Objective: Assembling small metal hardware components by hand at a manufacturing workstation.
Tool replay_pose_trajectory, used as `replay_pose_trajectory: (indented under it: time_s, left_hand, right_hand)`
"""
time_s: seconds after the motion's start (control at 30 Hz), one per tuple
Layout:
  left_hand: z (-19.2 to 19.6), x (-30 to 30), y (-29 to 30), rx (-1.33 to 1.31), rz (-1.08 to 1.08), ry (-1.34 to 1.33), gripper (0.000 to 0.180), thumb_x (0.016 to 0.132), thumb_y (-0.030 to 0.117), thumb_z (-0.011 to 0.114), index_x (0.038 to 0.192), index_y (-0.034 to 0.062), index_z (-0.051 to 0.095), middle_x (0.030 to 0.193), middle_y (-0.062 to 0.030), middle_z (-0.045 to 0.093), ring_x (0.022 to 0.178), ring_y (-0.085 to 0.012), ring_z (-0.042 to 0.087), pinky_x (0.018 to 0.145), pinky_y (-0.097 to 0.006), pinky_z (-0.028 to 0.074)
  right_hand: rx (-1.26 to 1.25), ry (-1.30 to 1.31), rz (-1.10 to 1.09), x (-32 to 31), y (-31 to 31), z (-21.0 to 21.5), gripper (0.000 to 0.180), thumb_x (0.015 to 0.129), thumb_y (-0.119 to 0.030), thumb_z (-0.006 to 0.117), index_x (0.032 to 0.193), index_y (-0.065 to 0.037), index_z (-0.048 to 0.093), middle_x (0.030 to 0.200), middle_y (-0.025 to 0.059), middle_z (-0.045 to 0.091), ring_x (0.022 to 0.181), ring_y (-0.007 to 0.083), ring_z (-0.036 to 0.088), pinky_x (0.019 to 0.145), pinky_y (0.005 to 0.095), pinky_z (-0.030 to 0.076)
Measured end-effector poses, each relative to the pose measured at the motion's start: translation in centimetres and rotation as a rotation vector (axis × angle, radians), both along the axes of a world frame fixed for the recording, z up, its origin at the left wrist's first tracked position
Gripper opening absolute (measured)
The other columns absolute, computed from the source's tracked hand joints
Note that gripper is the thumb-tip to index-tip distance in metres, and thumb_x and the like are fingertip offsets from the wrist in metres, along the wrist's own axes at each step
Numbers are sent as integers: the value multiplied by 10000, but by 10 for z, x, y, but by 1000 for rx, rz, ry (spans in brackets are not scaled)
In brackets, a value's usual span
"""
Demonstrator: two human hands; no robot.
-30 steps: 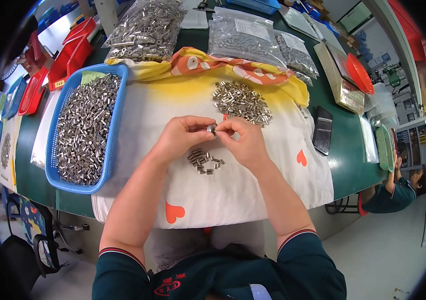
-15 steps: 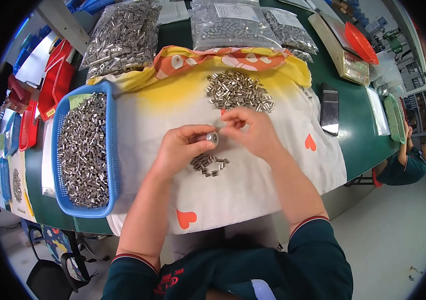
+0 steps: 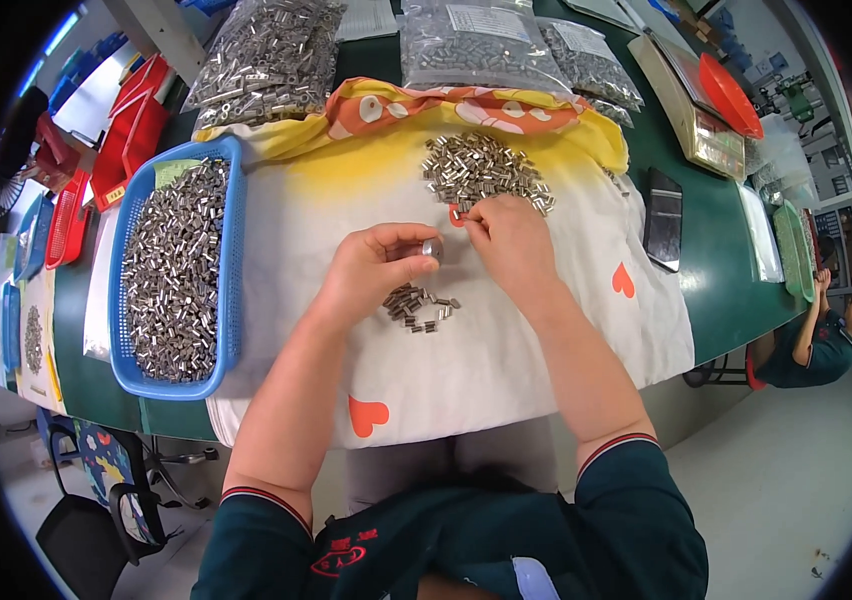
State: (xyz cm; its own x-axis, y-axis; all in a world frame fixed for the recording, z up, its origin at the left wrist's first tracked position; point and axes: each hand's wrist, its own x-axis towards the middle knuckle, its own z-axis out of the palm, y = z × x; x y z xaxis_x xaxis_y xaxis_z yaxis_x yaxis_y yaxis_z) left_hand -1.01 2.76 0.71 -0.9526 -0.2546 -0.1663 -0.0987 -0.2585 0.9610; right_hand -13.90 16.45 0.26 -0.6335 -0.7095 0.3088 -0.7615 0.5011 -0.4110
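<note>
My left hand (image 3: 382, 268) pinches a short, round grey metal piece (image 3: 433, 250) between thumb and fingertips, above the white cloth (image 3: 296, 300). To its right, my right hand (image 3: 512, 240) is closed at the near edge of the far pile of small shiny metal sleeves (image 3: 486, 170). A small metal sleeve (image 3: 457, 213) shows at its thumb and fingertip, over a red print on the cloth. Below my left hand lies a smaller group of metal sleeves (image 3: 427, 326); part of it is hidden by that hand.
A blue basket (image 3: 231, 290) full of metal sleeves stands at left. Bulging clear bags (image 3: 481, 50) of parts line the back. A phone (image 3: 663, 220), a beige device (image 3: 686, 105) and a red tray (image 3: 729, 95) are at right. Another person (image 3: 816, 340) sits far right.
My right hand has moved from beside the round piece to the near edge of the far pile. My left hand still holds the round piece, now turned. The whole view has shifted slightly.
</note>
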Motion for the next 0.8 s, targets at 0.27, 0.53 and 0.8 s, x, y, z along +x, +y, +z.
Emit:
replay_pose_trajectory:
  time_s: [0.27,0.53,0.8]
  left_hand:
    - [-2,1,-4,54,55,51,302,751,-16,613,1048,-12,554,921,-44,601,800,-89,558,734,-215,467]
    - [-3,0,-6,42,22,2,297,743,-8,628,1031,-37,558,919,-65,609,811,-107,574,733,-224,477]
    - [-6,0,-2,17,68,16,287,751,-1,628,1029,-38,566,909,-68,612,801,-99,569,717,-220,478]
  right_hand:
    - [-334,-930,112,14,3,28,40,723,-44,595,747,-13,585,725,8,578,651,79,506,614,217,421]
    - [-311,-752,258,23,3,34,46,713,-33,602,744,-10,576,718,12,568,653,96,506,606,234,422]
    - [-334,-136,320,31,-2,25,44,670,-36,584,689,-27,545,666,86,544,632,256,524,604,319,447]
